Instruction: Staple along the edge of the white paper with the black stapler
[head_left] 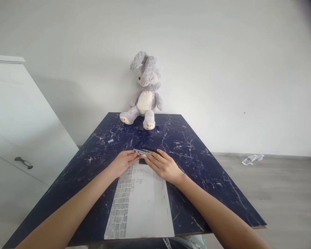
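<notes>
A small black and silver device that looks like a stapler with its top lifted [145, 150] is between my two hands, over the far end of a white printed sheet [147, 204]. My left hand [123, 162] pinches at the left end of its silver metal part. The fingers of my right hand [164, 166] wrap over its right side and hide much of it. Under the fingertips a dark lower part shows against the paper. A small pale strip [110, 140], perhaps staples, lies on the table to the left.
The dark blue marbled table [197, 180] narrows toward a pale wall. A grey plush rabbit [146, 93] sits at its far edge. To the left stands a white cabinet [20, 131] with a dark handle. A clear plastic item [252, 159] lies on the floor at right.
</notes>
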The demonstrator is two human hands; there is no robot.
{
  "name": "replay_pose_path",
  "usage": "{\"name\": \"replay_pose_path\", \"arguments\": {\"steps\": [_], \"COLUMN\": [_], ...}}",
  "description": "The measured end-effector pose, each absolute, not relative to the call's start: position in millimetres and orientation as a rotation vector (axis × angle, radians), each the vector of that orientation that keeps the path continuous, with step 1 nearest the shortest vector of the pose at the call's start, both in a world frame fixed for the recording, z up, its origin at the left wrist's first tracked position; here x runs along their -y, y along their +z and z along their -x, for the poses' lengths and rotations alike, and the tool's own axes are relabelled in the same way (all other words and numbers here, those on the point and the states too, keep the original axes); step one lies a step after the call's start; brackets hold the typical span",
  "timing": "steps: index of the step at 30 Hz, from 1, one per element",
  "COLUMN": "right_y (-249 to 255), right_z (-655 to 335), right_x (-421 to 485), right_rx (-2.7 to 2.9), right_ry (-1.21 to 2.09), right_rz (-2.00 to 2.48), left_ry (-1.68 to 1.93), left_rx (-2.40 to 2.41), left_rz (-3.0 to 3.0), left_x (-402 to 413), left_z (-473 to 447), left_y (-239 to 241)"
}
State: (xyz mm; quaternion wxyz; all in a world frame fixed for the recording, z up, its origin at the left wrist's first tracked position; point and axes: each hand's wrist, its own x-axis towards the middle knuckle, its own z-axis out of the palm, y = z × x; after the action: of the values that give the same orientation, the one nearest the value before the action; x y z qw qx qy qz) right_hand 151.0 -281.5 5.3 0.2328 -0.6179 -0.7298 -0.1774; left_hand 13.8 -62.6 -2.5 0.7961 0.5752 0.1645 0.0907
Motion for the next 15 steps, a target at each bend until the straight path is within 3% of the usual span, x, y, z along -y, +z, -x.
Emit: {"name": "replay_pose_path", "arguments": {"steps": [5,15], "right_y": [2.2,-1.5], "right_z": [-155.5,-155.3], "right_x": [276.0,273.6], "right_rx": [1.784,1.766], "right_ry": [-0.699,-0.554], "right_rz": [1.812,1.791], "left_ry": [0.268,0.285], "left_rx": [-0.482,-0.618], "left_rz": [-1.148,-1.2], "left_x": [54.5,54.0], "left_z": [-16.0,-16.1], "left_y": [1.0,3.7]}}
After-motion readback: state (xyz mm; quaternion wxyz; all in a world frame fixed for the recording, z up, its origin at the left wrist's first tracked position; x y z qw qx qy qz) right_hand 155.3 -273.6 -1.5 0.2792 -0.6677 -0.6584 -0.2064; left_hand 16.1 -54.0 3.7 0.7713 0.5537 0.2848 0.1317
